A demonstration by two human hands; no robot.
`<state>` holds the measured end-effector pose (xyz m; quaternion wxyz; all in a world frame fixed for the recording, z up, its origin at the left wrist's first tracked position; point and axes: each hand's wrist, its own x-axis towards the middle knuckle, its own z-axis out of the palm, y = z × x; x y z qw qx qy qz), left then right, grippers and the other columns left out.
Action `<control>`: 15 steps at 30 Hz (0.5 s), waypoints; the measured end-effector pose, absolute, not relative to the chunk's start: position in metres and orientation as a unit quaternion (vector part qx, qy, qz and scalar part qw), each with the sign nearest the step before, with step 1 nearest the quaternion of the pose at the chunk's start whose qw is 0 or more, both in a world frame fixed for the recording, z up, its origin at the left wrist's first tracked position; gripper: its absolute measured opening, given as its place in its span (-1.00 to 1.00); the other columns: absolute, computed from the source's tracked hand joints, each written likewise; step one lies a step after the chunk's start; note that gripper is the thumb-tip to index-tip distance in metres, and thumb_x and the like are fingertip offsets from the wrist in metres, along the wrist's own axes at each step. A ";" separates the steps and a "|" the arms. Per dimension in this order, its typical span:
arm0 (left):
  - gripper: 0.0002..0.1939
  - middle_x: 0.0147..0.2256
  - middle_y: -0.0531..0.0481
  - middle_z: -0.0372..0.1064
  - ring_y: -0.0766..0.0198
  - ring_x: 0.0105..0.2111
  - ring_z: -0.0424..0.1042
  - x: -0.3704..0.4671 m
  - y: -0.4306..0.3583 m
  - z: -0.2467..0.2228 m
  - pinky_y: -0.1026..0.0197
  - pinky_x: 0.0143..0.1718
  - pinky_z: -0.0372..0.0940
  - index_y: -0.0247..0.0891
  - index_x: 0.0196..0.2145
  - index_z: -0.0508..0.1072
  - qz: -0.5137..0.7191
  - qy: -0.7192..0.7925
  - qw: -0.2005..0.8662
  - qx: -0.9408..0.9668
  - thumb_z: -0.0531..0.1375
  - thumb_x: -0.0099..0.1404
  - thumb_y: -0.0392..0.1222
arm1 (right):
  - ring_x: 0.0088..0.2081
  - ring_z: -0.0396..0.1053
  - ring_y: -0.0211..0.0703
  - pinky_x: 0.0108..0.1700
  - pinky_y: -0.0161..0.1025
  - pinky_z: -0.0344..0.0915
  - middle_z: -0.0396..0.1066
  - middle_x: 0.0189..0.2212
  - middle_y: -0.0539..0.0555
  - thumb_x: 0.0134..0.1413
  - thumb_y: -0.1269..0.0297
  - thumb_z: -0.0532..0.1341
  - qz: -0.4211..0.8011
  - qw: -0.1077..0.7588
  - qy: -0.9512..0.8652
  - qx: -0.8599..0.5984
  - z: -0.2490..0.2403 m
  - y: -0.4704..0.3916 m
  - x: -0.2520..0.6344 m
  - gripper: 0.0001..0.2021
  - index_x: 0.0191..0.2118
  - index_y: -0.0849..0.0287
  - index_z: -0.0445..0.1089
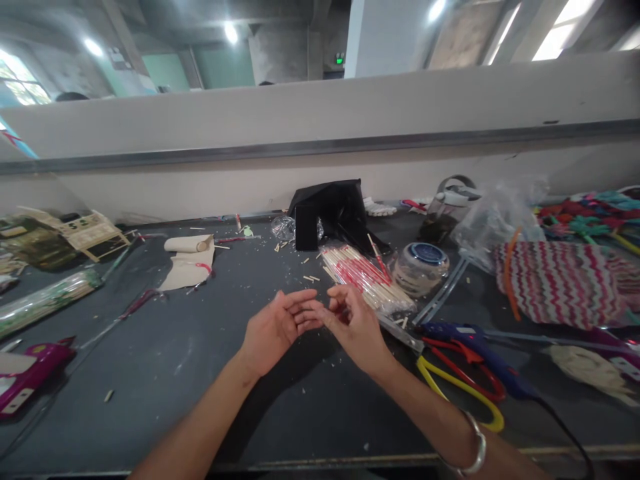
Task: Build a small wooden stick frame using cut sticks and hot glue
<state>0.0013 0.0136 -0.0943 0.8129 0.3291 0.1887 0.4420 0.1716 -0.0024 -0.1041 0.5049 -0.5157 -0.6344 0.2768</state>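
My left hand is held over the dark table with its palm turned up and its fingers stretched to the right. Nothing lies in that palm. Against its fingertips rests the thumb of my right hand, whose fingers are loosely bent, with a gap between thumb and forefinger. I see no object in the right hand. Just beyond it lies a clear bag of thin wooden sticks with red printing. Several short cut stick pieces are scattered past the fingertips.
Right of my hands lie yellow-and-red-handled cutters, a blue glue gun, a clear round jar and striped knitted cloth. A black bag stands behind. Leftward are a beige cloth roll and a magenta glue gun.
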 end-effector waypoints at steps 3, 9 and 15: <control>-0.51 -0.10 -0.30 0.44 0.08 -0.13 0.41 0.001 0.011 -0.092 0.08 0.00 0.22 -0.44 -0.04 0.46 0.450 0.175 0.813 0.325 -0.02 0.37 0.03 | -0.42 0.34 -0.24 -0.37 -0.33 0.26 0.39 -0.45 -0.04 0.04 0.18 0.26 0.320 0.469 -0.653 -0.501 -0.106 0.000 0.169 -0.83 -0.29 0.16 0.38; -0.50 -0.02 -0.30 0.40 -0.01 -0.08 0.42 -0.002 0.014 -0.092 0.02 -0.01 0.24 -0.39 0.02 0.40 0.449 0.196 0.807 0.329 -0.01 0.37 0.06 | -0.56 0.24 -0.30 -0.52 -0.37 0.16 0.31 -0.64 -0.10 0.01 0.20 0.27 0.364 0.443 -0.634 -0.519 -0.106 0.002 0.170 -0.80 -0.53 0.17 0.39; -0.60 -0.12 -0.26 0.47 0.05 -0.10 0.47 -0.003 0.020 -0.092 0.05 0.01 0.28 -0.42 -0.09 0.46 0.496 0.265 0.775 0.288 0.00 0.39 -0.06 | -0.60 0.18 -0.32 -0.55 -0.37 0.12 0.27 -0.66 -0.08 0.07 0.14 0.23 0.363 0.484 -0.589 -0.536 -0.102 0.003 0.177 -0.73 -0.55 0.17 0.35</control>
